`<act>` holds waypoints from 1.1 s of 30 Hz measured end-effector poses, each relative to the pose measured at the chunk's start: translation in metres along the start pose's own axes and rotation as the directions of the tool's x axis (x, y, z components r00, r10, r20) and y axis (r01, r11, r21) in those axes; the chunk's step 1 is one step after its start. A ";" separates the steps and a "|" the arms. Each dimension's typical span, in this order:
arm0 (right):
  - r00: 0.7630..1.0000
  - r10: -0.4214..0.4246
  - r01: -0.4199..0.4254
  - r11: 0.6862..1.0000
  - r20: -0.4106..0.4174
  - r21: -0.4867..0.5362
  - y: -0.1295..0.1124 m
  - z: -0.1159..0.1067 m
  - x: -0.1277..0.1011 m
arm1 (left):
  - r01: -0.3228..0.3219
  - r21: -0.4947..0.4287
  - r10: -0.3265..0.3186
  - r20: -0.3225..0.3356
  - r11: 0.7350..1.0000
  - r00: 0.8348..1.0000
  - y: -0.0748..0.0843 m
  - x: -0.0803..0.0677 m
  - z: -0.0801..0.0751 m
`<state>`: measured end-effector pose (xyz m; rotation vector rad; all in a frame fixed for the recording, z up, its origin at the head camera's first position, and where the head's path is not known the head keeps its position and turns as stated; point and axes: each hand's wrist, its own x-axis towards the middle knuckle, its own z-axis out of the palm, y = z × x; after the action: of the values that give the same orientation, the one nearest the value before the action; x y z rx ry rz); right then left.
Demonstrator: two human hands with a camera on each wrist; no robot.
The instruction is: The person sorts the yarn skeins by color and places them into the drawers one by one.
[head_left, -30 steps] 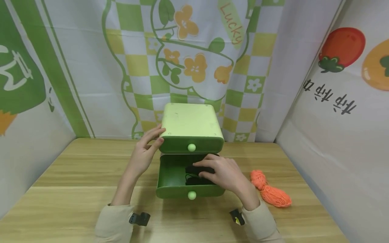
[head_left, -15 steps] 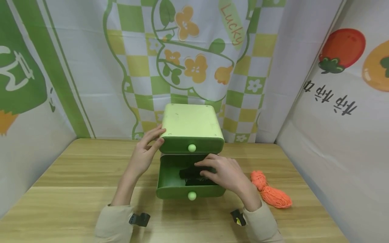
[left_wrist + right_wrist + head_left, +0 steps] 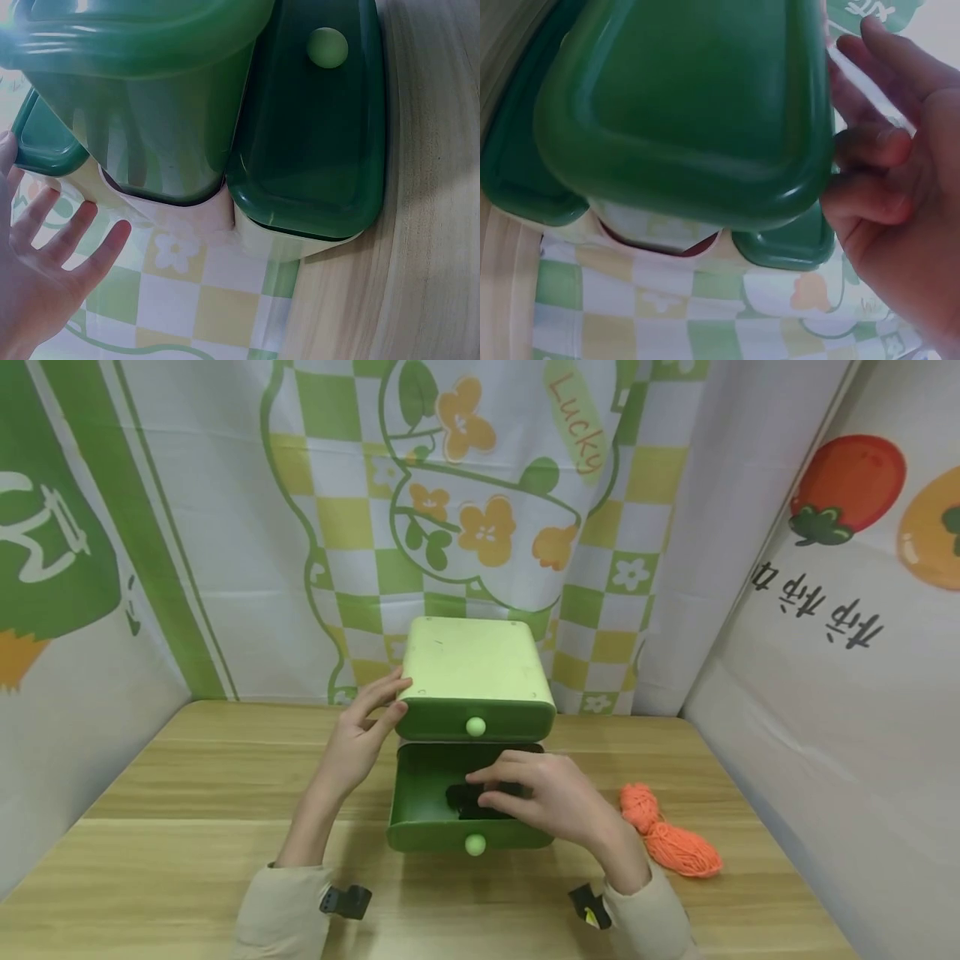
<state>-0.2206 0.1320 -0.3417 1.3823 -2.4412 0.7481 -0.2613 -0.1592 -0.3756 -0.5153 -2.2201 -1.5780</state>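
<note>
A small drawer cabinet (image 3: 474,656) with a pale green top and dark green fronts stands on the table, its middle drawer (image 3: 423,836) pulled out. Inside that drawer lies a dark black item (image 3: 467,799), its kind unclear in the shadow and partly hidden by my right hand. My right hand (image 3: 551,793) hovers low over the drawer's right half, thumb and forefinger extended above the black item. In the right wrist view, the other fingers bend loosely beside the drawer front (image 3: 697,97). With straight fingers, my left hand (image 3: 360,735) rests against the cabinet's upper left side.
To the right on the wooden table (image 3: 187,802) lies a tied skein of orange yarn (image 3: 667,833). A patterned curtain (image 3: 352,527) hangs close behind the cabinet. In the left wrist view, the bottom drawer (image 3: 315,150) is closed.
My right hand has lowered a black item to the drawer floor and loosened its fingers, shifting slightly left. The left hand stays against the cabinet.
</note>
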 end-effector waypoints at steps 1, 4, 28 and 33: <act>1.000 -0.018 0.018 1.000 0.015 0.019 -0.001 0.000 0.001 | 0.000 -0.001 0.000 -0.001 1.000 1.000 0.000 0.000 0.000; 0.995 -0.055 0.048 0.995 0.083 0.085 -0.004 -0.001 0.002 | 0.002 -0.005 -0.002 -0.002 1.000 1.000 -0.001 0.000 0.000; 0.893 0.061 -0.166 0.966 0.445 0.201 -0.023 -0.012 -0.003 | 0.049 0.015 -0.049 0.024 0.999 0.998 0.037 -0.008 -0.002; 0.840 0.134 -0.281 0.936 0.525 0.210 -0.024 -0.014 -0.007 | 0.052 0.016 -0.052 0.026 0.999 0.998 0.033 -0.007 -0.001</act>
<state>-0.1968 0.1342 -0.3258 1.5932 -3.0328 0.9047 -0.2392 -0.1505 -0.3518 -0.4804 -2.2812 -1.5868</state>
